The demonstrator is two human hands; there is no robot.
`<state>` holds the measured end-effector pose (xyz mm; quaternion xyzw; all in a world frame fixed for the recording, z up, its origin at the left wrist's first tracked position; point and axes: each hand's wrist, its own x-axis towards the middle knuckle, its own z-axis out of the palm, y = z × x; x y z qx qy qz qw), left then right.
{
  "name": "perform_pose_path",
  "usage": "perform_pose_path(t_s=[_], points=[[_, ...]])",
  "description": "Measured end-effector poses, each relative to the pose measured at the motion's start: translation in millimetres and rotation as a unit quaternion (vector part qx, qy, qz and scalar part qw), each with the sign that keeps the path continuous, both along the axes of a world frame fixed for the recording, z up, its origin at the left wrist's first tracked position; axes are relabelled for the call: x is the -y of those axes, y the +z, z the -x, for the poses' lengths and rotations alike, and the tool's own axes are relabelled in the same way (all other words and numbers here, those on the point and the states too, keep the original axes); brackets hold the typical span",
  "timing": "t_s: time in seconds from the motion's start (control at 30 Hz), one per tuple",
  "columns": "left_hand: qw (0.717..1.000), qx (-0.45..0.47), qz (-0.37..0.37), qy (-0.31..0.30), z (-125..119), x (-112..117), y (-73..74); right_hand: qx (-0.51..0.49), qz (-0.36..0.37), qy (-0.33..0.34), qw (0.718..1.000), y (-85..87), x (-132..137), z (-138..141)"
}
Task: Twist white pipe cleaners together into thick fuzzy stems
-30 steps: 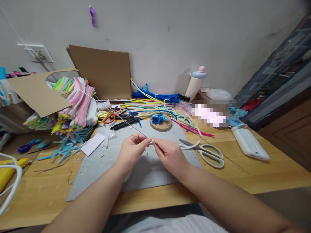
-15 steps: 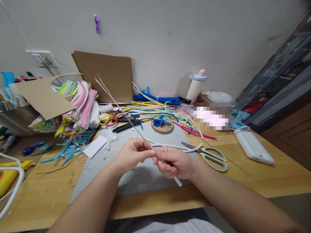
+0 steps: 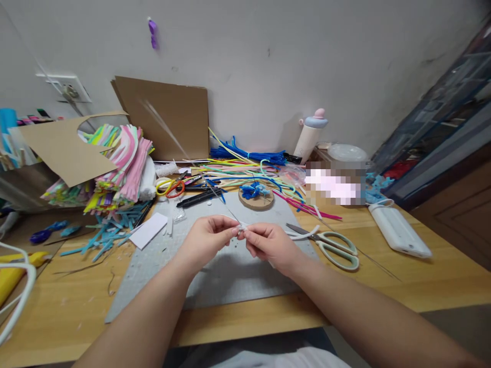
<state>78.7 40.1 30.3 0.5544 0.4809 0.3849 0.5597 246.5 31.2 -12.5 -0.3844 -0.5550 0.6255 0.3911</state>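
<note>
My left hand [image 3: 209, 240] and my right hand [image 3: 268, 245] meet fingertip to fingertip over a grey cutting mat [image 3: 161, 266]. Between them they pinch a white pipe cleaner [image 3: 242, 228] wound at the near end of a thin metal wire [image 3: 215, 194]. The wire slants up and to the left toward the cardboard, blurred by motion. A loose length of white pipe cleaner [image 3: 303, 234] trails to the right of my right hand, across the scissors' blades.
Pale green scissors [image 3: 333, 248] lie right of the mat. A wooden disc with a blue pipe-cleaner piece [image 3: 256, 194] sits behind it. Heaps of coloured pipe cleaners [image 3: 123, 163] fill the left and back. A white power bank [image 3: 399, 230] and a bottle [image 3: 309, 135] are at the right.
My right hand has risen and turned back up to meet the left fingertips. The white pipe cleaner end that hung below it is now gathered at the wire, which swung more upright.
</note>
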Motion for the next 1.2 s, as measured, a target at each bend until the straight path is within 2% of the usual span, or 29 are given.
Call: perform_pose_path(t_s=[0.07,0.2,0.3,0.37,0.43,0.47,0.5,0.57,0.6,0.63,0.7,0.77,0.83,1.0,1.1,1.2], points=[[1.0,-0.012,-0.004,0.011,-3,1,-0.4,0.093,-0.103,-0.054,0.989,-0.5,1,0],[1.0,0.004,-0.004,0.026,-10,4,-8.3,0.223,-0.276,-0.139,0.925,0.1,6,1],[0.999,0.017,-0.019,0.038,-13,3,-17.7,0.27,-0.337,-0.147,0.89,1.3,11,2],[0.999,0.011,-0.029,0.042,-13,2,-21.7,0.283,-0.351,-0.138,0.882,2.7,13,3],[0.998,0.003,-0.038,0.043,-11,1,-21.9,0.268,-0.338,-0.113,0.895,4.7,12,3],[0.998,0.0,-0.042,0.043,-9,0,-20.6,0.247,-0.31,-0.093,0.913,5.7,11,3],[0.998,0.0,-0.047,0.042,-7,0,-18.6,0.213,-0.262,-0.066,0.939,6.6,10,3],[0.998,0.004,-0.052,0.023,-2,-1,-13.5,0.106,-0.115,0.005,0.988,8.5,8,1],[0.999,0.011,-0.053,0.003,0,-1,-10.9,0.04,-0.03,0.047,0.998,9.4,7,0],[0.998,0.02,-0.052,-0.021,1,-1,-8.4,-0.026,0.05,0.097,0.994,10.4,6,-2],[0.996,0.042,-0.049,-0.064,3,0,-4.4,-0.134,0.167,0.192,0.958,12.7,5,-5],[0.993,0.061,-0.046,-0.086,3,2,-1.7,-0.199,0.215,0.248,0.923,14.5,6,-8],[0.993,0.066,-0.045,-0.083,2,3,0.0,-0.228,0.218,0.244,0.917,14.7,6,-9],[0.998,0.026,-0.021,-0.05,0,0,0.9,-0.195,0.17,0.133,0.957,8.2,5,-2],[0.999,0.0,-0.016,-0.034,1,-1,0.7,-0.128,0.102,0.063,0.984,3.5,4,1],[0.999,-0.028,-0.017,-0.014,0,0,0.5,-0.006,0.006,-0.011,1.0,0.6,4,2]])
